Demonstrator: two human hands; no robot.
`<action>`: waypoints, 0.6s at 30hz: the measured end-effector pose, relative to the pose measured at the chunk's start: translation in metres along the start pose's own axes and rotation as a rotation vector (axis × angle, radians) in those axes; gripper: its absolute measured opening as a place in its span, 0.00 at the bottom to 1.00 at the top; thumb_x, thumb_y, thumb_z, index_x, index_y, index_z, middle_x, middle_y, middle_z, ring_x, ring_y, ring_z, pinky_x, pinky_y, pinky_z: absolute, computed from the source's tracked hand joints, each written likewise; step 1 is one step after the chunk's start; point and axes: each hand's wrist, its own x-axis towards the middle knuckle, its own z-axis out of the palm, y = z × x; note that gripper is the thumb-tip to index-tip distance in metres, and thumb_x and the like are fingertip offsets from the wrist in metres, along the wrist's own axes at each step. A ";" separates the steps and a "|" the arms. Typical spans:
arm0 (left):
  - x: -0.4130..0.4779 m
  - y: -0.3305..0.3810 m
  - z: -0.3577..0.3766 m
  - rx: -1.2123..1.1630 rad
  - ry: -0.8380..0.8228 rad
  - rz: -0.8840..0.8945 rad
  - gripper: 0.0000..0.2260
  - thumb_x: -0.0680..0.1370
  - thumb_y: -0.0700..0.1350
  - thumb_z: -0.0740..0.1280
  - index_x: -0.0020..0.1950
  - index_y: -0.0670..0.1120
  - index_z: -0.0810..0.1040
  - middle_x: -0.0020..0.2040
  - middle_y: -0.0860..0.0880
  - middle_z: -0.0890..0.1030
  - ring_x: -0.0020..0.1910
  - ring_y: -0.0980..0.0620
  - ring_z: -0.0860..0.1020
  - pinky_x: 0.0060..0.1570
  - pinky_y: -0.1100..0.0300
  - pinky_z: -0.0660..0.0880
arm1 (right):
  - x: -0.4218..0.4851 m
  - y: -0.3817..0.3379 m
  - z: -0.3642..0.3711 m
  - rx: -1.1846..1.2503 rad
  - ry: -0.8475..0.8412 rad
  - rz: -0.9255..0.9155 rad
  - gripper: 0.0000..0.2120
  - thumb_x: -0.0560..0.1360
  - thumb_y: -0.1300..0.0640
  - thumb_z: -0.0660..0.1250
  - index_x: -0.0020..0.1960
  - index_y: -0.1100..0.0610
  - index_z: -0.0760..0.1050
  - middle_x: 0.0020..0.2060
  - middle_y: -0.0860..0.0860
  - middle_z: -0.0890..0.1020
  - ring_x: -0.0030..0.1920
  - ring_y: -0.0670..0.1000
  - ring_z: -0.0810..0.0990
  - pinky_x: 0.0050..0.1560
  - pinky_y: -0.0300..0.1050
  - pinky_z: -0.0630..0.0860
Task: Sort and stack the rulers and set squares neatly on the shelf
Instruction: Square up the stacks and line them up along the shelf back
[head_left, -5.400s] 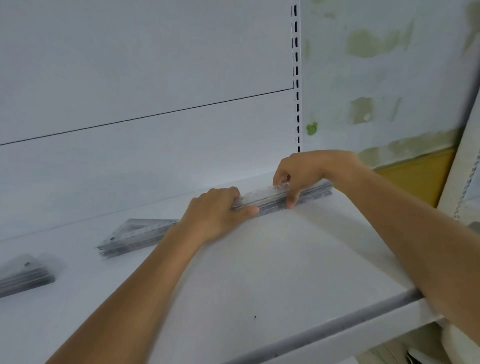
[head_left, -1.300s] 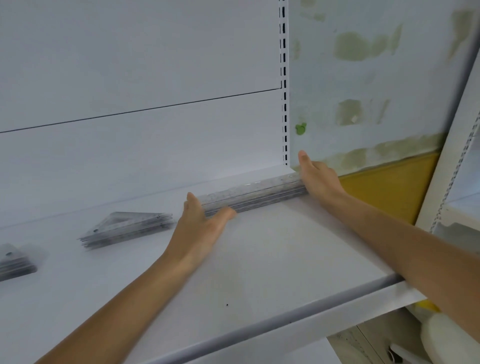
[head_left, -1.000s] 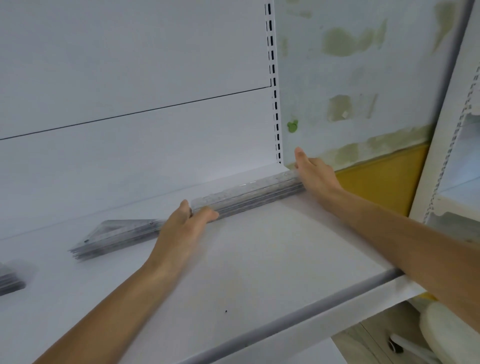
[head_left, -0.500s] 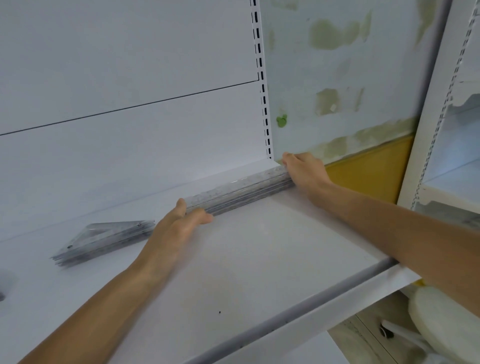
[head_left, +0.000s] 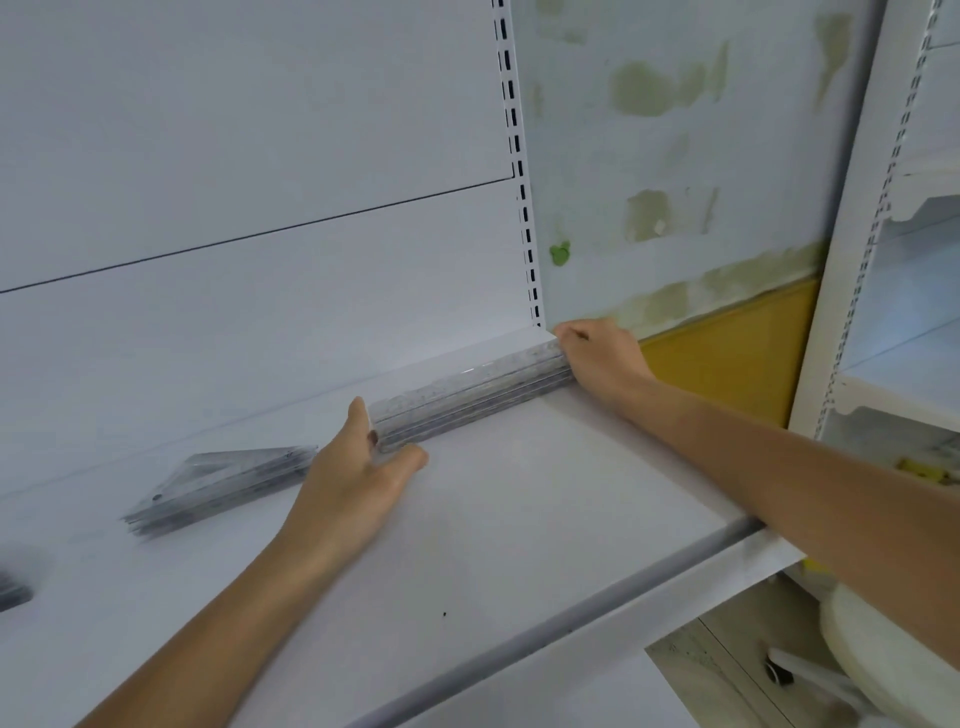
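Ruler stack (head_left: 467, 392) lies flat along back of shelf (head_left: 519, 545), at its right end. Left hand (head_left: 358, 478): straight fingers against stack's left end, thumb at front face. Right hand (head_left: 602, 364): on stack's right end, fingers curled at top edge. Set-square stack (head_left: 223, 483) left of left hand, apart from rulers. Another pile (head_left: 10, 592) cut off at left frame edge

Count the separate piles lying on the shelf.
3. A ruler pile at the back right corner; a set square pile left of it; a third pile cut off at the left edge. More may lie out of view.
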 end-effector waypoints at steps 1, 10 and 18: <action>0.000 0.001 0.000 -0.012 0.014 0.001 0.11 0.64 0.55 0.64 0.36 0.61 0.61 0.33 0.61 0.67 0.34 0.66 0.68 0.36 0.67 0.62 | 0.000 0.000 0.000 0.007 0.012 0.003 0.12 0.78 0.62 0.49 0.39 0.59 0.66 0.34 0.55 0.68 0.34 0.50 0.62 0.28 0.41 0.58; 0.003 0.005 -0.011 -0.044 -0.017 -0.162 0.09 0.59 0.53 0.62 0.35 0.53 0.65 0.46 0.54 0.75 0.42 0.58 0.73 0.40 0.61 0.64 | 0.010 0.007 -0.008 -0.072 0.164 0.067 0.13 0.80 0.59 0.47 0.43 0.63 0.66 0.35 0.53 0.69 0.35 0.52 0.67 0.39 0.47 0.63; -0.002 0.013 -0.015 -0.111 -0.121 -0.109 0.04 0.60 0.50 0.63 0.26 0.55 0.68 0.30 0.58 0.69 0.37 0.52 0.69 0.42 0.59 0.63 | 0.013 0.008 -0.003 -0.299 0.071 0.002 0.16 0.80 0.62 0.45 0.34 0.61 0.60 0.30 0.53 0.66 0.30 0.51 0.63 0.30 0.45 0.55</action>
